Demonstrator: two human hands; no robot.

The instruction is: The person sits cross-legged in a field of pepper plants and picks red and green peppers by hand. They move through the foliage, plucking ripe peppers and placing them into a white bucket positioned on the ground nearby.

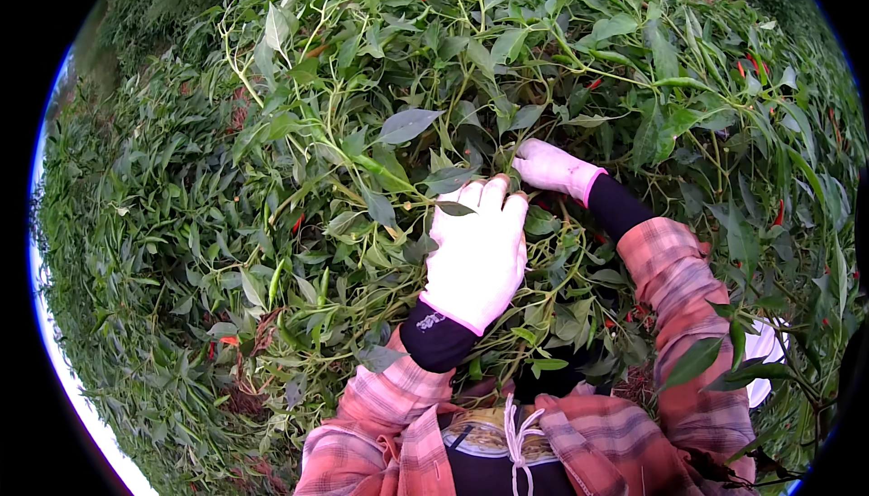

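Note:
Pale work gloves with pink cuffs cover both of my hands, which reach into a chili pepper plant. My left hand (pixel 475 251) lies back-up over the leaves, its fingertips bent down into the foliage. Just beyond and to its right, my right hand (pixel 553 167) is curled among stems, its fingers mostly hidden by leaves. Whether either hand grips anything is not visible. A dark leaf (pixel 453 209) lies across the left fingers. A green chili pepper (pixel 373 167) hangs left of my hands, and a red chili pepper (pixel 298 224) shows lower in the leaves.
Dense chili plants surround me on every side. A long leafy branch (pixel 611 75) arches across the upper right. Several red chilies (pixel 752 65) show at the far right. A white object (pixel 767 360), partly behind leaves, is beside my right sleeve. Reddish ground (pixel 635 384) shows through below.

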